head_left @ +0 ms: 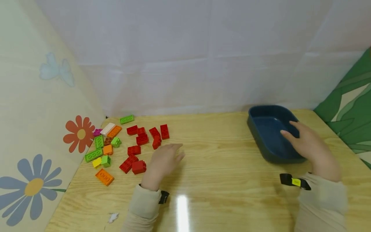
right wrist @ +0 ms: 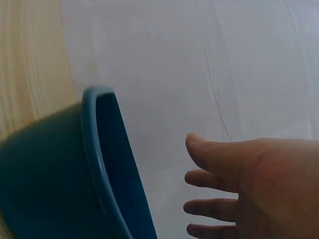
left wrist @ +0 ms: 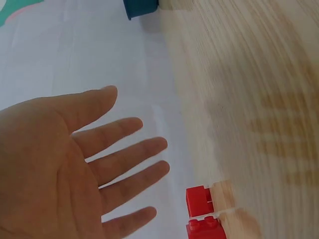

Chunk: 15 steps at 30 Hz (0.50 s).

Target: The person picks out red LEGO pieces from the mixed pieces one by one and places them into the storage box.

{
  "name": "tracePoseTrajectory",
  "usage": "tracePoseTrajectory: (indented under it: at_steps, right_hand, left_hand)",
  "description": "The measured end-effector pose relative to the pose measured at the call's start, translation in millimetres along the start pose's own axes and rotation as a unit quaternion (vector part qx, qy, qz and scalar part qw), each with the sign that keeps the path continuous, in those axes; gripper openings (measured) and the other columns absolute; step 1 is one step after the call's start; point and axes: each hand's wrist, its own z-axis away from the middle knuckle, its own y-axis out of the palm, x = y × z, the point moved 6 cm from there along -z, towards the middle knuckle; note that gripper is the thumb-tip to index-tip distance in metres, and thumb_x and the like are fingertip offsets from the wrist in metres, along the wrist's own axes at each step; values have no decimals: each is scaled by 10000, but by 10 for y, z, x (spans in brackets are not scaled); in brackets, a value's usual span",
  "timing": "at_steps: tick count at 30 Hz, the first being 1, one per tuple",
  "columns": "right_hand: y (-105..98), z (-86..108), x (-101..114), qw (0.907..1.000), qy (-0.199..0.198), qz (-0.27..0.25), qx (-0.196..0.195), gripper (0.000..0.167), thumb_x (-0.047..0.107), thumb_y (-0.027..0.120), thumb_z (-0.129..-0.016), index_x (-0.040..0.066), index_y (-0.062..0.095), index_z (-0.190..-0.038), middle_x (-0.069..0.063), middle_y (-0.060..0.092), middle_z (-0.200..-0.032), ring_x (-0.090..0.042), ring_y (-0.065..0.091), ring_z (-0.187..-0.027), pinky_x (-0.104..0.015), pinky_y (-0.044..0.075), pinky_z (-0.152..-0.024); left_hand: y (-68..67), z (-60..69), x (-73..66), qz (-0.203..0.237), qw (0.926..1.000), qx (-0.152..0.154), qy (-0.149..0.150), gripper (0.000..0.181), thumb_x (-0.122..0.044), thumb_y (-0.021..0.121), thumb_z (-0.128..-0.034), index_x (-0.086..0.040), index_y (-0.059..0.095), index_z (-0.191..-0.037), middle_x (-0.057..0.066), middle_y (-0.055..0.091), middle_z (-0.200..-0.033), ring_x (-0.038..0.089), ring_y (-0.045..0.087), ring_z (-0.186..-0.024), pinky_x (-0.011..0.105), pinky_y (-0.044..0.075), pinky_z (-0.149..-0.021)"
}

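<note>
In the head view the left hand (head_left: 164, 163) hovers just right of the red bricks (head_left: 139, 167), holding nothing; the left wrist view shows that hand (left wrist: 65, 169) with its fingers spread and straight, two red bricks (left wrist: 199, 201) beyond them. The right hand (head_left: 310, 145) is over the right side of a dark blue bin (head_left: 268, 133). In the right wrist view the right hand (right wrist: 269, 184) has extended fingers, with a gap between them and the rim of the bin (right wrist: 94, 154). Whether it touches the bin elsewhere cannot be told.
Left of the red bricks lie green bricks (head_left: 94, 155), orange bricks (head_left: 104, 177), a yellow brick (head_left: 97, 162) and a white brick (head_left: 107, 129). A white scrap (head_left: 113, 217) is near the table's (head_left: 214, 180) front left. A pale cloth (head_left: 185, 58) hangs behind.
</note>
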Motion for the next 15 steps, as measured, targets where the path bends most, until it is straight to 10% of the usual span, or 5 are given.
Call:
tracePoseTrajectory:
  at_steps: [15]
  right_hand:
    - [-124, 97, -420, 9980, 380, -276, -419, 736, 396, 307, -1080, -176, 78, -1482, -524, 188, -1380, -705, 300, -1119, -760, 295, -879]
  left_hand:
    - [21, 25, 1, 96, 9999, 43, 60, 432, -298, 619, -993, -73, 599, -1362, 104, 610, -1346, 320, 569, -1237, 506, 422, -1053]
